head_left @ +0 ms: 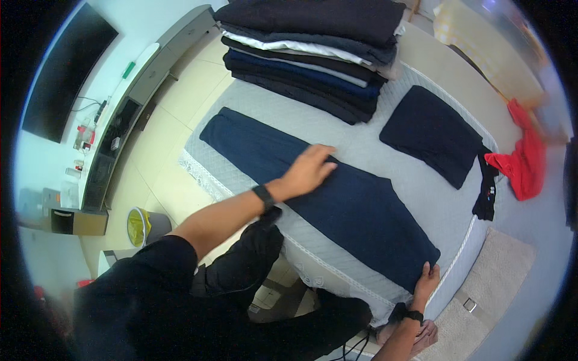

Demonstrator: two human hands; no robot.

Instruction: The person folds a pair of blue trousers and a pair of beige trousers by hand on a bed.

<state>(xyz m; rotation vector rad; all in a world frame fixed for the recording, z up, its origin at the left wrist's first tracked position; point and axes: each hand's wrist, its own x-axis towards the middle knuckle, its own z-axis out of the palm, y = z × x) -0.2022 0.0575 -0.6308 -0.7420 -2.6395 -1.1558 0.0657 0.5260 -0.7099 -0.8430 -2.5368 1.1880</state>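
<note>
A pair of dark navy trousers (355, 198), folded lengthwise, lies flat across a grey quilted cover from far left to near right. Its narrow leg end points away; the wide end is toward me. My left hand (307, 171) rests on the middle of the cloth, fingers spread. At the near right end, my right hand (426, 283) pinches the trousers' edge between thumb and fingers. A dark folded garment (432, 135) lies apart, to the right of the trousers.
A tall stack of folded dark clothes (307, 54) stands at the far end of the quilted cover (241, 96). Red cloth (524, 162) and a small black garment (486, 186) lie at right. A lined bin (147, 227) and a long TV cabinet (135, 90) stand at left.
</note>
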